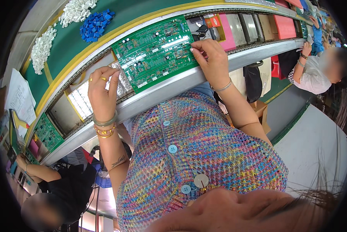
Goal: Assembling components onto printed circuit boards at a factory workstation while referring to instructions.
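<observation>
A large green circuit board (158,58), populated with small white, black and silver parts, rests across the rails of the conveyor in front of me. My left hand (102,92), with rings on its fingers and bangles at the wrist, hovers just off the board's left edge. Its fingers are curled and the thumb meets them; anything between them is too small to make out. At the board's right edge, my right hand (212,60) has thumb and index finger pinched close together over the rim. Whether a small part sits in that pinch cannot be seen.
Beyond the conveyor, a green bench holds a pile of blue connectors (96,25) and heaps of white connectors (44,49). Another circuit board (48,132) lies farther left on the line. Metal rail (169,87) runs along my front. Co-workers sit on both sides.
</observation>
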The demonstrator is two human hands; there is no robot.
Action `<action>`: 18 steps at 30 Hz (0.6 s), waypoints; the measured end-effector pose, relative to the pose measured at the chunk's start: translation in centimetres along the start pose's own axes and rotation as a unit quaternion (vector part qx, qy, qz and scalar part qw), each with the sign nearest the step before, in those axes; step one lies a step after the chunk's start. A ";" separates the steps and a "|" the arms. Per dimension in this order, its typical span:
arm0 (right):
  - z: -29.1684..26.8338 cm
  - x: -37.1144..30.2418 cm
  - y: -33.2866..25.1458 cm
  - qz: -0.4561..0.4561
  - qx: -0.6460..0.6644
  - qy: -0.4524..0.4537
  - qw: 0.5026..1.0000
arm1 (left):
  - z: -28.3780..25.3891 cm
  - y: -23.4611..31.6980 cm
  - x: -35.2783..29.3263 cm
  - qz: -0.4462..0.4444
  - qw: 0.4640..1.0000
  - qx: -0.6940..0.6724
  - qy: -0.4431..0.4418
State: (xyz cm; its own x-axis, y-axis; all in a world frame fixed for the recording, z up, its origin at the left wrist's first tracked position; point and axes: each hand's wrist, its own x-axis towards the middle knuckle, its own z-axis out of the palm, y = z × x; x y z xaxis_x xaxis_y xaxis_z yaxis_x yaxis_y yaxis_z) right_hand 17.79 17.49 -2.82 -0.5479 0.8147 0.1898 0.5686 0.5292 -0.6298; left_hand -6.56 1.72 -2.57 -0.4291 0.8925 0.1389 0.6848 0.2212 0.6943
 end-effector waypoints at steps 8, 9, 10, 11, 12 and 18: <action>0.0 0.3 -0.1 -0.016 -0.006 0.007 1.000 | 0.1 0.0 0.2 0.014 1.000 0.003 -0.003; 0.0 0.4 -0.4 0.019 0.020 -0.007 1.000 | 0.1 0.0 0.3 0.018 1.000 0.007 -0.001; 0.0 0.7 -0.5 0.052 0.047 -0.021 0.997 | 0.0 0.0 0.3 0.020 1.000 0.009 0.001; -0.1 1.0 -0.4 0.049 0.049 -0.019 0.997 | 0.0 0.1 0.2 0.015 1.000 0.011 0.000; -0.4 1.5 -0.1 0.065 0.057 -0.038 0.996 | 0.0 0.1 0.3 0.011 1.000 0.012 0.000; -3.1 11.6 -0.4 -0.064 -0.020 -0.017 0.998 | 0.2 0.1 0.2 0.019 1.000 0.009 0.007</action>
State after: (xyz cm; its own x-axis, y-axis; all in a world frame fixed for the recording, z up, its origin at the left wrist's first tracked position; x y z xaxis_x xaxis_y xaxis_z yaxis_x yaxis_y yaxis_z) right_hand 13.10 27.49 1.99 -0.6381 0.7312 0.2412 0.5157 0.6385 -0.5714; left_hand -6.46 2.01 -2.63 -0.4102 0.8952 0.1743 0.7112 0.1943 0.6756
